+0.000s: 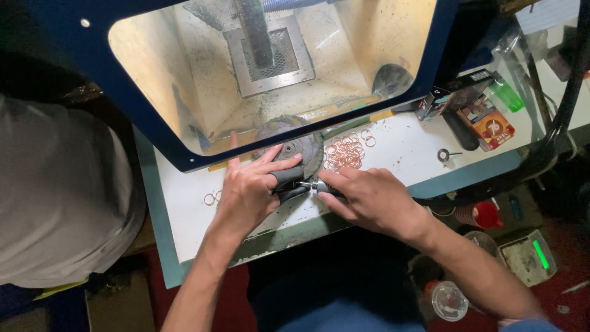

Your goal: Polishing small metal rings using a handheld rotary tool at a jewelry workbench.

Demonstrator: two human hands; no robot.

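My left hand [249, 190] rests on the white bench top [405, 147], its thumb and forefinger in dark finger guards pinching something small that I cannot make out. My right hand [369, 197] grips a slim metal rotary handpiece [314, 185], whose tip points left at the spot between my left fingers. Just beyond both hands sits a round grey buffing wheel [294, 146]. A heap of thin copper-coloured rings [345, 152] lies to the right of the wheel. Two more rings [212, 198] lie left of my left hand.
A blue-framed lit dust hood [270, 67] rises behind the bench. Small boxes [488, 126], a green bottle [507, 95] and a small round part [444, 155] sit at the right. Another person in a grey shirt [61, 190] stands left. A scale [528, 257] and cups [447, 300] lie below.
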